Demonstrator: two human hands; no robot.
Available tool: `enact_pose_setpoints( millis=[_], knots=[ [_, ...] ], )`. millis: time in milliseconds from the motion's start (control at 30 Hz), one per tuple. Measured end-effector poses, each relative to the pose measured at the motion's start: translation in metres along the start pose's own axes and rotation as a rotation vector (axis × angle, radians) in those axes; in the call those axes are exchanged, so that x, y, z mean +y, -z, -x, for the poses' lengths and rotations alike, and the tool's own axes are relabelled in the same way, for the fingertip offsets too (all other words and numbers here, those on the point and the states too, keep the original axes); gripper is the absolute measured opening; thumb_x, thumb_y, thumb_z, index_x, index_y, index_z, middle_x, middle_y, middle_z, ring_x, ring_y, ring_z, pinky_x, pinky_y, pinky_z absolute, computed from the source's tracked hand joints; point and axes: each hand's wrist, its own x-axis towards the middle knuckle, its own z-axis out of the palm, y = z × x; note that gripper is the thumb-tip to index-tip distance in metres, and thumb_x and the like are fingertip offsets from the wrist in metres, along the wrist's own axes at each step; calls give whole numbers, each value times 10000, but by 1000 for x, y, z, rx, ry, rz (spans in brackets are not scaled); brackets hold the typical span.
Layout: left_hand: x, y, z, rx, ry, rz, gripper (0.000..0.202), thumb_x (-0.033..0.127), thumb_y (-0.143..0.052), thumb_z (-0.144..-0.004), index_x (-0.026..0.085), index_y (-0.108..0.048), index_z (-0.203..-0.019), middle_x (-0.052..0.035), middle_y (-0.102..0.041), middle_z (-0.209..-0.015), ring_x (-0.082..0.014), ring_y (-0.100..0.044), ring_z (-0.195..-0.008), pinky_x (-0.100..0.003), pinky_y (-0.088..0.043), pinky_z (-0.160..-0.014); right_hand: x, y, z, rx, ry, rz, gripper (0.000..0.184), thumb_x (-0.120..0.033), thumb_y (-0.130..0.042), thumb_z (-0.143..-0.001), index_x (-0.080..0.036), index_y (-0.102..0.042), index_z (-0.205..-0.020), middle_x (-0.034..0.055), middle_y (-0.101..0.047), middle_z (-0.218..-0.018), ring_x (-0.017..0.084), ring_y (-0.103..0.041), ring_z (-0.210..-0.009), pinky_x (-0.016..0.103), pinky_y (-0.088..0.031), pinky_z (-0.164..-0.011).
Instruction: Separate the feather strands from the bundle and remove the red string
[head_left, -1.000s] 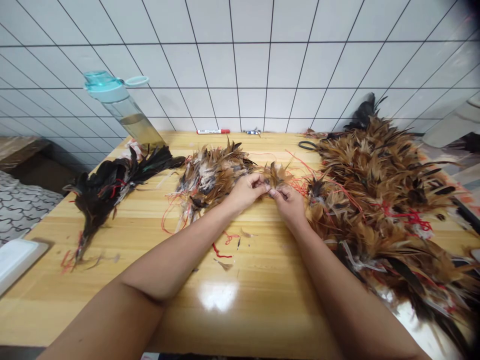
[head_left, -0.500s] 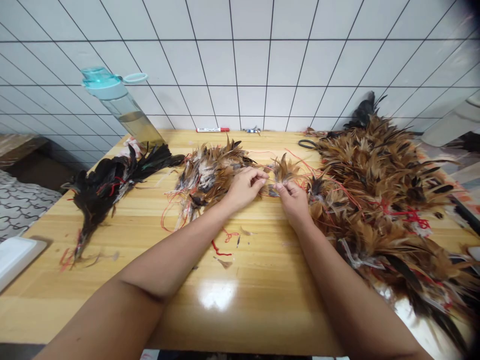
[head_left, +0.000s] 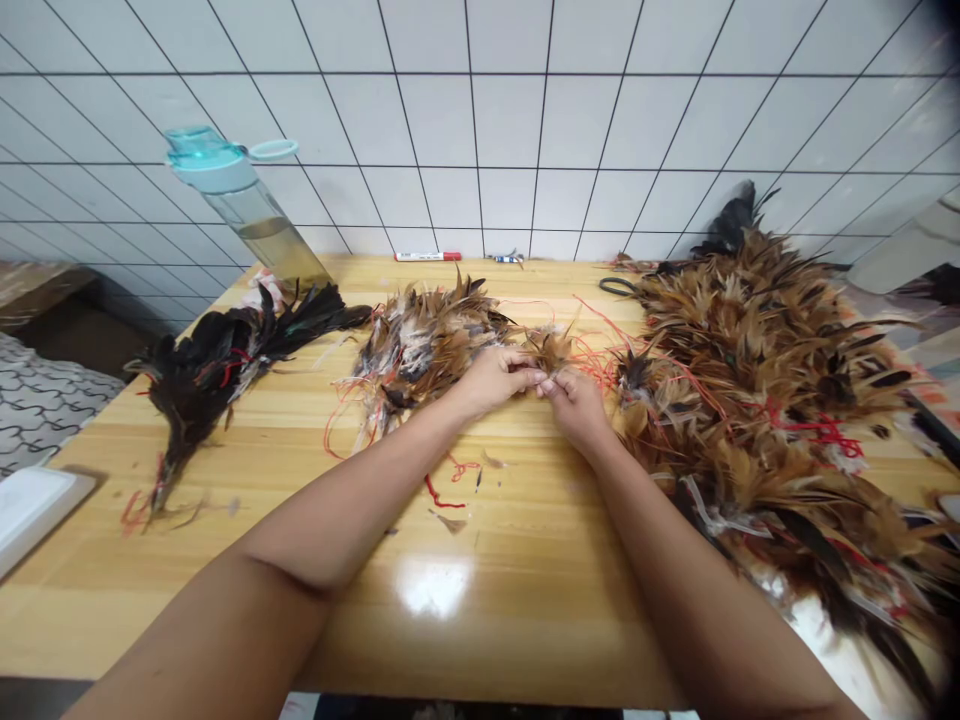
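Brown, pointed-feather tuft (head_left: 552,347) pinched at base by right hand (head_left: 577,405); left hand (head_left: 495,380) meets it fingertip to fingertip, own grip unclear; yellowish wooden table (head_left: 540,570) beneath.

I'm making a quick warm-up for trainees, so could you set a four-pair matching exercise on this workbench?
1. Bottle
2. Red marker
3. Black bundle
4. Brown tuft

A. Lying close to the wall
B. At the fingertips of the left hand and right hand
C. Teal lid, partly filled
D. On the table's left, red thread on it

Pairs: 1-C, 2-A, 3-D, 4-B
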Motion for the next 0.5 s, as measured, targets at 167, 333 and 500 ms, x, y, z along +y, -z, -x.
enact_pose_setpoints(
  millis=[167,333,500],
  knots=[
    [0,-3,0,0,17,110,193,290,-703,-682,123,-612,-712,-12,-648,-625,-98,-540,-563,-214,-388,-542,0,-1,1,-25,-7,49,232,-244,-534,-820,-220,-611,-603,36,-594,-689,197,-564,-710,324,-431,-707],
    [-1,-3,-1,-13,9,45,160,273,-669,-703,125,-608,-704,-14,-642,-638,-102,-540,-584,-226,-405,-575,0,-4,2,21,-28,51,211,-224,-533,-806,-224,-630,-618,48,-629,-717,210,-576,-728,339,-440,-717],
    [-3,-1,-2,106,43,42,217,313,-688,-683,131,-573,-662,21,-571,-583,-84,-483,-555,-215,-378,-562,-3,-2,1,26,-16,-126,190,-296,-565,-807,-217,-681,-680,41,-656,-745,194,-595,-763,324,-459,-742]
  ],
)
